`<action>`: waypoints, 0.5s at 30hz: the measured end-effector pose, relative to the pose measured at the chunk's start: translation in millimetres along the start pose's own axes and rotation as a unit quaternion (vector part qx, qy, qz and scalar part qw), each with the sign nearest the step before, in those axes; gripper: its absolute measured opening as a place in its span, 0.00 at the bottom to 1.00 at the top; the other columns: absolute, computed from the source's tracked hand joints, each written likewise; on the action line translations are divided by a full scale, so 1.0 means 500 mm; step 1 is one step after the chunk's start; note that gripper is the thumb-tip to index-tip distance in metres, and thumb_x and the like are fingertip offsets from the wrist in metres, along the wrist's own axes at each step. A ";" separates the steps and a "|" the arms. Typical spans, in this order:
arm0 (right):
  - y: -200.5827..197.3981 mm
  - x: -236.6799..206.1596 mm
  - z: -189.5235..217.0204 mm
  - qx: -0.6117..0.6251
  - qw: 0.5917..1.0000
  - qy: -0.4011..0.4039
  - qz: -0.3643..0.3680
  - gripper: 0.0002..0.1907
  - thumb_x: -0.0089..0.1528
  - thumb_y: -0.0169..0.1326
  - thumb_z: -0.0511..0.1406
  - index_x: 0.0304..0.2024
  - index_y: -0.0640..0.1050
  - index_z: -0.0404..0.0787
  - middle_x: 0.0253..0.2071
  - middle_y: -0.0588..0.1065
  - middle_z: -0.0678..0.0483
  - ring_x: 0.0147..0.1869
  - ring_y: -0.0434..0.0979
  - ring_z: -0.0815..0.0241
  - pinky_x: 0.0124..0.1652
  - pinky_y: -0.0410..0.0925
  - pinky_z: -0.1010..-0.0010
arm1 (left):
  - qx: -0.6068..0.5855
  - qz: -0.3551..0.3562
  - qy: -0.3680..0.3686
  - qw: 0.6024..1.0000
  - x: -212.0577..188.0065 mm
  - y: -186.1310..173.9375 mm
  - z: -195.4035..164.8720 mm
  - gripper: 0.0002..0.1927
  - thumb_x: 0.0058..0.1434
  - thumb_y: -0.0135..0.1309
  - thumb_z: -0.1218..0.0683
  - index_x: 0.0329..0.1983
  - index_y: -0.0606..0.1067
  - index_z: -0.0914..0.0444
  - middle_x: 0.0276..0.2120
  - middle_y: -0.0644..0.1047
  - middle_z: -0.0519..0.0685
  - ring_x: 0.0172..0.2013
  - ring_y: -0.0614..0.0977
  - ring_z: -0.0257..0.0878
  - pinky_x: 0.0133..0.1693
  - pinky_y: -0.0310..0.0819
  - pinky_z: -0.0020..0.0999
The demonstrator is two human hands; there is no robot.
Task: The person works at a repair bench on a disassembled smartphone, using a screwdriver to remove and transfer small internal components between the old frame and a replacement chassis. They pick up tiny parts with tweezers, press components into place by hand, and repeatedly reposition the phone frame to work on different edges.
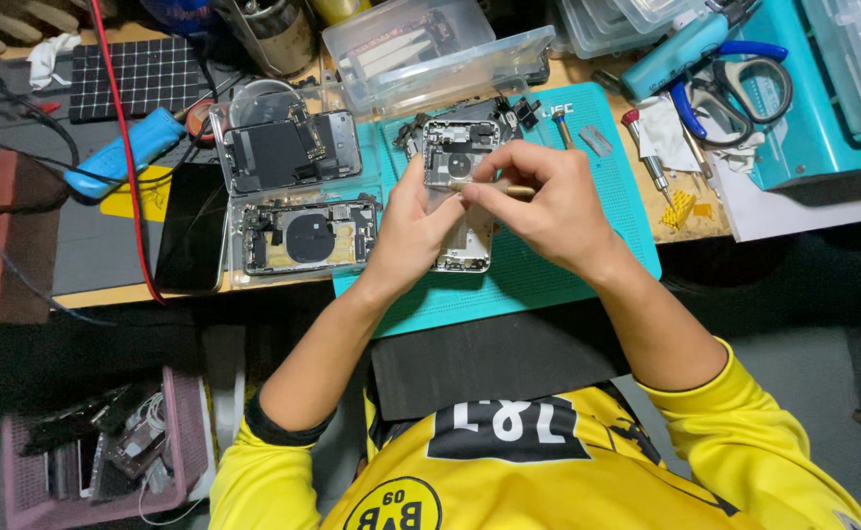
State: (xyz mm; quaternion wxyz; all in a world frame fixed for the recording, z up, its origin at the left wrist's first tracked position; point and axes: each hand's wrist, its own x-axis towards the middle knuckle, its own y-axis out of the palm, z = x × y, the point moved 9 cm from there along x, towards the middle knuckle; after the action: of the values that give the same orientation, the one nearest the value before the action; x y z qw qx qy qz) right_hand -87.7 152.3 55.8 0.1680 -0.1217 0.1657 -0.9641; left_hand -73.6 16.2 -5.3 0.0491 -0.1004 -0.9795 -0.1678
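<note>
Cluttered with trays and tools, our bench carries a teal mat [538,275] where the opened phone [460,167] lies. Our left hand [411,231] clasps its edge, and our right hand [543,201] pinches a thin tool [494,187] over it.

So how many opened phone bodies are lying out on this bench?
3: one on the teal mat under the hands, the opened phone; two left of it in clear trays, upper and lower. The pink basket may hide more.

Teal work mat [558,265], yellow sleeves [745,432], pink basket [180,432], blue-handled scissors [735,83], black grid-patterned pad [136,74]
</note>
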 end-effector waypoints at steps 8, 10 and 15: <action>0.000 -0.004 0.028 0.035 0.996 -0.082 0.009 0.08 0.64 0.63 0.31 0.44 0.80 0.33 0.36 0.80 0.58 0.39 0.78 0.75 0.38 0.73 0.80 | 0.041 0.001 0.030 0.999 0.000 -0.005 -0.015 0.14 0.69 0.52 0.64 0.56 0.66 0.68 0.49 0.78 0.52 0.50 0.79 0.34 0.51 0.77 0.30; -0.001 -0.002 0.021 0.011 0.999 -0.053 0.004 0.08 0.64 0.63 0.31 0.42 0.81 0.33 0.33 0.79 0.58 0.36 0.75 0.74 0.35 0.69 0.79 | 0.053 0.001 0.030 0.998 -0.001 -0.005 -0.016 0.14 0.69 0.52 0.63 0.55 0.66 0.68 0.48 0.78 0.52 0.49 0.79 0.34 0.50 0.78 0.30; 0.001 -0.002 -0.007 0.006 0.999 0.047 0.007 0.07 0.64 0.63 0.34 0.38 0.83 0.34 0.23 0.75 0.56 0.25 0.69 0.73 0.24 0.61 0.77 | 0.015 0.000 -0.002 1.000 -0.001 -0.003 -0.003 0.14 0.69 0.53 0.63 0.55 0.65 0.68 0.46 0.79 0.51 0.47 0.80 0.34 0.47 0.78 0.30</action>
State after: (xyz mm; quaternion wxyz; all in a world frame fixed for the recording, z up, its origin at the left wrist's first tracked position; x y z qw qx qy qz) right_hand -87.5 153.2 52.2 0.1671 -0.0742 0.1687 -0.9686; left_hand -73.4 14.1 -4.5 0.0486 -0.0996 -0.9820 -0.1528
